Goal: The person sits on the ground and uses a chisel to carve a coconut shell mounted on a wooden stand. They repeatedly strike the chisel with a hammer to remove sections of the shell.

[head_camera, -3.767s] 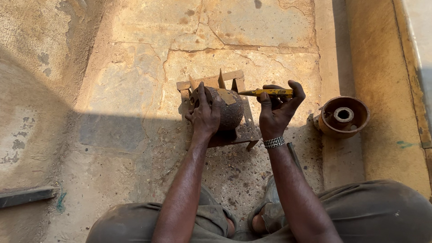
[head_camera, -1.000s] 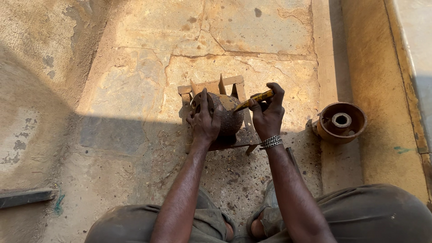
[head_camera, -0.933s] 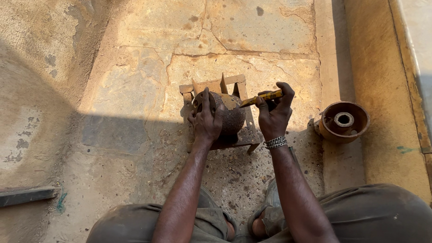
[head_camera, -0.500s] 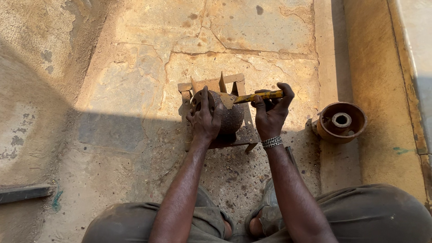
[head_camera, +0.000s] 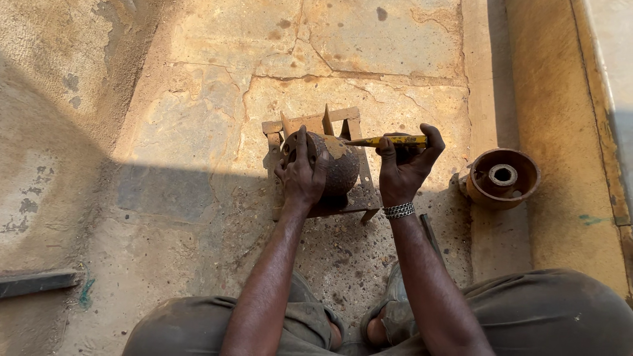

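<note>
Item: rusty round metal part (head_camera: pixel 339 168), dome-shaped, sitting in a small metal stand (head_camera: pixel 310 125) of angle pieces on the cracked stone floor (head_camera: pixel 198 132), at the middle of the scene.

Left hand (head_camera: pixel 302 173): laid over the near-left side of the round part, fingers curled down on it, pressing it into the stand.

Right hand (head_camera: pixel 403 168): closed around a yellow-handled tool (head_camera: pixel 389 140), held level, its dark tip touching the far-right upper edge of the part. A metal bracelet (head_camera: pixel 399 210) sits on that wrist.

Nearby: a brown flanged ring with a white centre (head_camera: pixel 502 177), on the floor to the right, apart from the stand. A dark flat bar (head_camera: pixel 36 282) lies near left.

Risks, as judged: the tip may skid off the curved rusty surface if pushed at a shallow angle, and run toward the left fingers just beside it; the part may roll in the stand if the left grip slackens; the light stand may slide on the gritty floor.

Change: half a second ago the tool lay a little lower against the part; now its handle is level and slightly higher. The left hand is unchanged.
</note>
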